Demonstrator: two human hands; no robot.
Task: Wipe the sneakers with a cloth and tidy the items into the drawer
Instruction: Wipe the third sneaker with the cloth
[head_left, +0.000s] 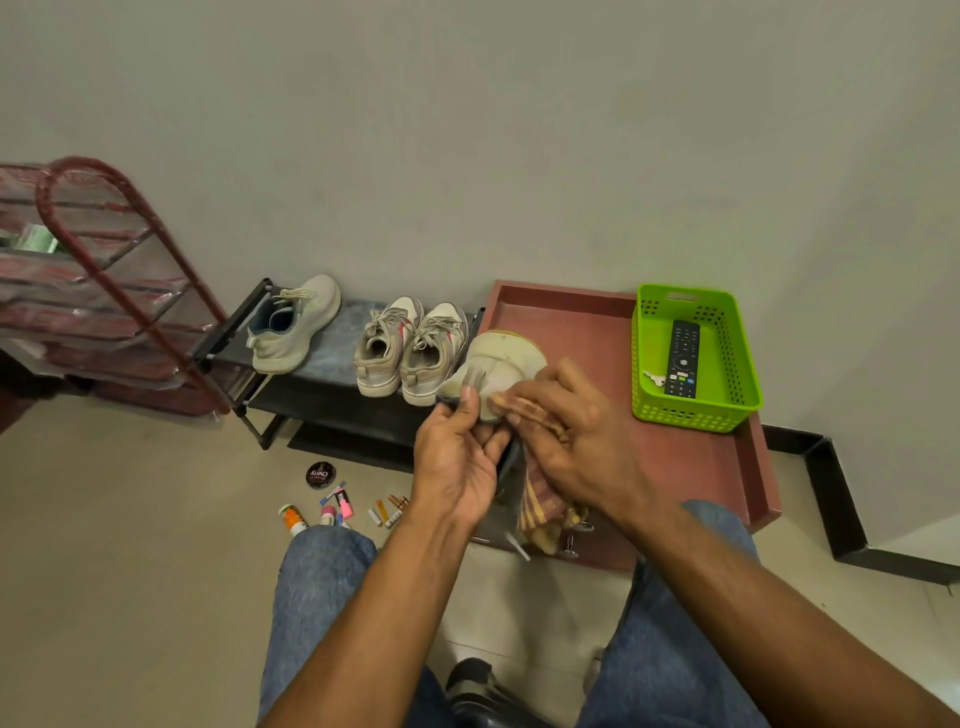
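Observation:
My left hand (457, 457) grips a cream sneaker (501, 364) by its heel end, held up in front of me with the toe pointing away. My right hand (566, 431) presses a yellow and red striped cloth (543, 506) against the shoe's side; the cloth hangs down below the hand. Its matching cream sneaker (291, 325) stands on the low black rack (322, 400) at the left. A pair of grey-white sneakers with red stripes (410, 345) stands on the same rack beside my hands.
A reddish drawer unit (691, 457) with a raised rim stands at the right, with a green basket (693, 358) on it holding a remote (683, 358) and keys. A polish tin (320, 475) and several small tubes (337, 509) lie on the floor. A red wire rack (104, 291) stands far left.

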